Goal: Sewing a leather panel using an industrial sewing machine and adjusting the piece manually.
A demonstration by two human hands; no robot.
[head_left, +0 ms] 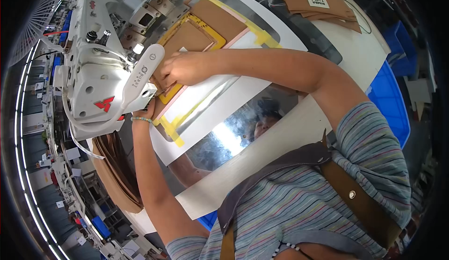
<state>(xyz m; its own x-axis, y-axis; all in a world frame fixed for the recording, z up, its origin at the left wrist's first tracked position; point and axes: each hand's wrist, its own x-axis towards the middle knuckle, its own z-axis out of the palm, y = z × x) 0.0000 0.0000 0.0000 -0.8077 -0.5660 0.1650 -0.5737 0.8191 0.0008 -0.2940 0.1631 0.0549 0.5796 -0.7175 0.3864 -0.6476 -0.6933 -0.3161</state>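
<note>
Near the head of a white sewing machine [100, 84], my right hand [187, 68] bends its fingers down onto a brown panel [194, 38] bordered by a yellow frame [217, 36]. Its fingertips are close together and partly hidden by the machine. My left hand [148, 110] reaches under the machine head at the near left corner of the work; its fingers are hidden. Yellow tape [174, 136] and a pink strip run along a clear template sheet beneath the panel. White paper [161, 150] lies under that sheet.
A shiny metal plate [234, 140] lies on the pale table [280, 122] before me. Brown panels [318, 0] are stacked at the far right, one with a pale label. More brown pieces [117, 171] hang at the left. A blue bin [390, 103] stands right of the table.
</note>
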